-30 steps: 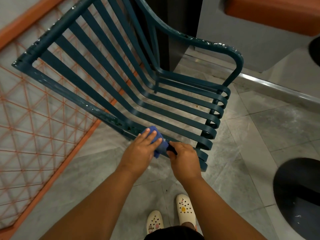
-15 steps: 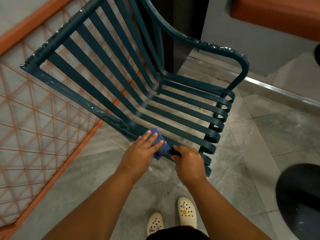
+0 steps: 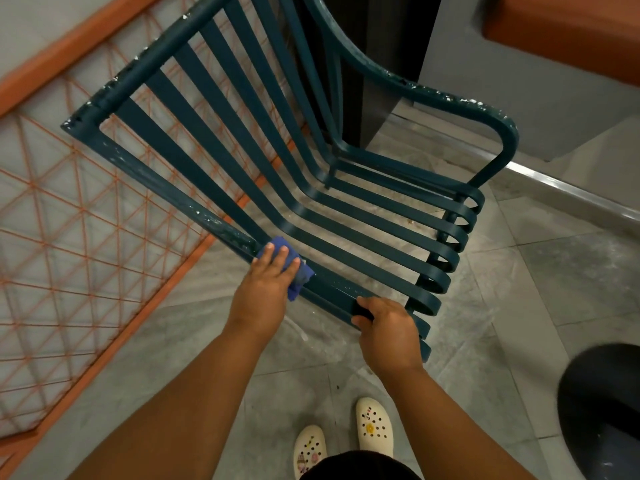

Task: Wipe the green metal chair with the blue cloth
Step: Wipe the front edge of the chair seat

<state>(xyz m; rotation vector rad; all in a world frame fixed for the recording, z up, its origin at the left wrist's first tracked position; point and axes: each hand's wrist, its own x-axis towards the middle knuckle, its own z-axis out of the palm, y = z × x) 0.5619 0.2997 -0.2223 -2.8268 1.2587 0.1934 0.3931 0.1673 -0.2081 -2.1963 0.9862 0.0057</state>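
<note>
The green metal chair (image 3: 363, 216) stands on the tiled floor, seen from its near side, with slatted seat and back and chipped paint on its rails. A blue cloth (image 3: 294, 268) is bunched on the near side rail where the back meets the seat. My left hand (image 3: 266, 285) presses the cloth onto that rail, fingers laid over it. My right hand (image 3: 384, 327) grips the same rail nearer the seat's front edge, fingers curled round the bar.
An orange wire-mesh railing (image 3: 69, 237) runs along the left. A dark pillar (image 3: 374, 64) and grey wall with an orange ledge (image 3: 571, 39) stand behind the chair. A dark round object (image 3: 602, 410) sits at the right. My white clogs (image 3: 374, 427) are on the grey tiles.
My left hand has slid the cloth along the rail toward the chair's back, away from my right hand. My right hand has kept its grip on the rail.
</note>
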